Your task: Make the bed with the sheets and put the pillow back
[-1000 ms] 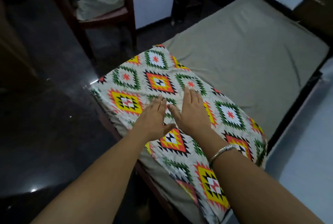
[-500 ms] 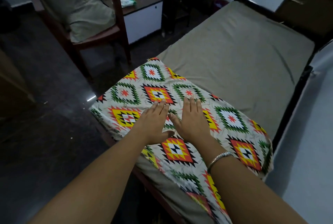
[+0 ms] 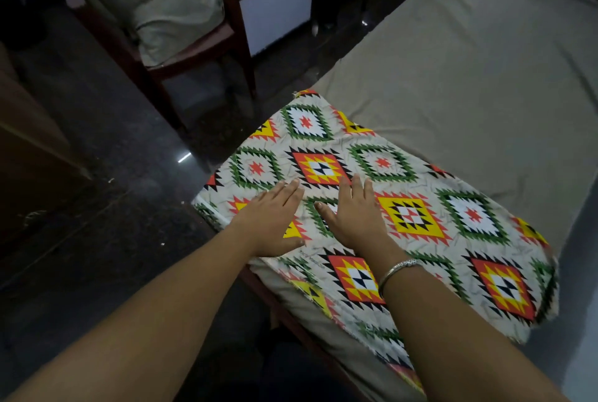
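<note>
The pillow [image 3: 411, 217] lies at the near end of the bed [image 3: 504, 29], on top of the gray-brown sheet [image 3: 453, 103]. It goes across the bed from one side to the other. Its cover has bright diamond shapes in red, yellow, green & black. Its near edge hangs a bit over the bed's side.

Both hands lie flat on the pillow, palms down. L hand [image 3: 275, 220] is on the pillow's left part, close to the left edge. R hand [image 3: 356, 217] is just beside it, more to the middle. The 2 hands are near each other but not touching; a thin strip of pillow shows between them.

Fingers of both hands are straight & close together, not curled round anything. They point away from the person, toward the far side of the pillow. Each thumb sticks out toward the other hand. The pillow is under the fingers, w/ more of it past the fingertips & lots more off to the right. R wrist has a thin silver bracelet [image 3: 399, 269].

Past the bed's left side is a dark shiny floor [image 3: 97, 175]. A wood chair [image 3: 226, 35] stands there w/ a gray cushion [image 3: 168, 6] on it. Next to the chair is a small cabinet [image 3: 278, 9] w/ a white front.
</note>
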`<state>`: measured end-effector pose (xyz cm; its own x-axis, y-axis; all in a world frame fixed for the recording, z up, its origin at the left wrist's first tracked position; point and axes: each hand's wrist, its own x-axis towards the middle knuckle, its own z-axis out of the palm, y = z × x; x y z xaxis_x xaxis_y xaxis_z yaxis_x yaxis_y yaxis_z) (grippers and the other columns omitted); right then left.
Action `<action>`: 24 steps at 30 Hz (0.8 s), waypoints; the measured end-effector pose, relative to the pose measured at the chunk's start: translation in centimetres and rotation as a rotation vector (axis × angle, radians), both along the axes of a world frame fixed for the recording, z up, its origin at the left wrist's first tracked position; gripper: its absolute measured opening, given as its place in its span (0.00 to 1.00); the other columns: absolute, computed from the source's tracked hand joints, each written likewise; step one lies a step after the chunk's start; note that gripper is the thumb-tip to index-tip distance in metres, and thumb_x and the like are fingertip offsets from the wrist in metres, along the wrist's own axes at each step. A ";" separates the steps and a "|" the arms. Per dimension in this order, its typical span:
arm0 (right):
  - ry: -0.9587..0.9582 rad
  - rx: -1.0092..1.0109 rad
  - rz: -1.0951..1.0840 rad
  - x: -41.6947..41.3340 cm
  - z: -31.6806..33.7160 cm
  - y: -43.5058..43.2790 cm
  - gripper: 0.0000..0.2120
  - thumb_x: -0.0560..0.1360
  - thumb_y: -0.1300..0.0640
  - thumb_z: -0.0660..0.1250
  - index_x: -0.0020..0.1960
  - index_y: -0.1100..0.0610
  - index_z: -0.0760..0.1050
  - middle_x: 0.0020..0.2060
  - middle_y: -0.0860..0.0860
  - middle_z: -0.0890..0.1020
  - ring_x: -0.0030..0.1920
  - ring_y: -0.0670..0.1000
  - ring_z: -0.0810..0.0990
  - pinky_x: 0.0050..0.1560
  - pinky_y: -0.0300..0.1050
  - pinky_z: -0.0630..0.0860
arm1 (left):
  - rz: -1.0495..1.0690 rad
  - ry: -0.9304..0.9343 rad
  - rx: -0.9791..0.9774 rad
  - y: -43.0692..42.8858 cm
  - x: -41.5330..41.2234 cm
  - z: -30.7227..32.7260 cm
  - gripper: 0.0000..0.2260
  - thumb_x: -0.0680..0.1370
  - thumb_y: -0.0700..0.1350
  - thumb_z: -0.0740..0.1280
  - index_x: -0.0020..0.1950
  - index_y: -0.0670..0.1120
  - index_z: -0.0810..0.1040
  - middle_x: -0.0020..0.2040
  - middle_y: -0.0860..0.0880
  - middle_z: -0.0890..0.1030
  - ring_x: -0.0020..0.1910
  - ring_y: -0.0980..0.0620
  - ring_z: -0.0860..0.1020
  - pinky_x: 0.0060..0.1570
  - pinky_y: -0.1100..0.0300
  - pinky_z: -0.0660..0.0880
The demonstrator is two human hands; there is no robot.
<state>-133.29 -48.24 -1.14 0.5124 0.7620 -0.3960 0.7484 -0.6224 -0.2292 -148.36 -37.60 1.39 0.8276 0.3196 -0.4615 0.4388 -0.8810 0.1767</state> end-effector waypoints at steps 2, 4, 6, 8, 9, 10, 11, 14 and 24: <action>0.027 0.014 0.002 -0.5 0.2 2.1 0.40 0.76 0.33 0.47 0.77 0.57 0.44 0.77 0.58 0.46 0.76 0.60 0.41 0.73 0.59 0.50 | -0.021 0.032 0.000 2.2 -0.2 0.0 0.41 0.77 0.63 0.58 0.77 0.45 0.38 0.78 0.47 0.39 0.77 0.47 0.41 0.74 0.49 0.49; 0.041 0.029 -0.021 -0.5 0.7 3.9 0.39 0.76 0.33 0.48 0.77 0.56 0.44 0.77 0.58 0.46 0.76 0.60 0.41 0.73 0.58 0.50 | 0.010 0.015 -0.031 4.0 0.5 0.1 0.41 0.77 0.63 0.58 0.77 0.44 0.39 0.78 0.47 0.39 0.77 0.47 0.41 0.75 0.50 0.47; 0.012 0.018 -0.025 -0.1 1.2 5.3 0.38 0.77 0.33 0.47 0.77 0.56 0.45 0.77 0.58 0.46 0.76 0.60 0.41 0.73 0.59 0.49 | 0.023 -0.006 -0.075 5.4 1.6 0.2 0.40 0.77 0.62 0.58 0.77 0.44 0.40 0.78 0.47 0.40 0.77 0.48 0.41 0.75 0.51 0.47; -0.031 -0.023 -0.025 0.2 1.8 6.5 0.36 0.77 0.33 0.47 0.77 0.54 0.48 0.77 0.57 0.47 0.76 0.61 0.40 0.73 0.62 0.48 | -0.015 0.000 -0.082 6.5 2.9 0.0 0.40 0.77 0.60 0.60 0.77 0.44 0.40 0.78 0.46 0.40 0.77 0.47 0.41 0.75 0.51 0.47; -0.041 -0.044 -0.027 0.2 1.9 7.1 0.36 0.77 0.33 0.46 0.77 0.53 0.50 0.77 0.57 0.46 0.76 0.61 0.39 0.72 0.64 0.47 | -0.037 0.014 -0.081 7.1 3.4 -0.2 0.41 0.77 0.59 0.62 0.77 0.44 0.40 0.78 0.46 0.40 0.77 0.47 0.41 0.75 0.51 0.47; -0.041 -0.058 -0.034 0.2 2.0 7.7 0.35 0.77 0.33 0.46 0.77 0.52 0.51 0.77 0.57 0.46 0.76 0.61 0.38 0.72 0.65 0.47 | -0.055 0.031 -0.085 7.8 4.0 -0.5 0.40 0.77 0.58 0.62 0.77 0.44 0.40 0.78 0.46 0.40 0.77 0.47 0.41 0.75 0.51 0.47; -0.037 -0.065 -0.051 0.2 2.0 8.5 0.34 0.77 0.33 0.46 0.77 0.52 0.51 0.77 0.57 0.46 0.75 0.61 0.38 0.72 0.65 0.47 | -0.071 0.044 -0.094 8.6 4.5 -0.8 0.40 0.78 0.57 0.63 0.77 0.43 0.40 0.78 0.46 0.40 0.77 0.47 0.41 0.75 0.50 0.48; -0.040 -0.076 -0.155 0.0 1.7 11.2 0.34 0.78 0.35 0.46 0.77 0.52 0.50 0.77 0.57 0.46 0.76 0.60 0.38 0.72 0.65 0.47 | -0.136 0.036 -0.107 12.0 5.9 -1.6 0.40 0.78 0.56 0.63 0.77 0.43 0.40 0.78 0.46 0.40 0.77 0.47 0.41 0.75 0.49 0.50; -0.061 -0.054 -0.650 -3.1 2.4 26.7 0.36 0.78 0.36 0.49 0.77 0.56 0.47 0.77 0.57 0.48 0.76 0.60 0.41 0.73 0.61 0.52 | -0.580 -0.012 -0.089 31.3 8.6 -1.6 0.39 0.78 0.52 0.63 0.77 0.44 0.40 0.78 0.46 0.40 0.77 0.46 0.42 0.75 0.48 0.50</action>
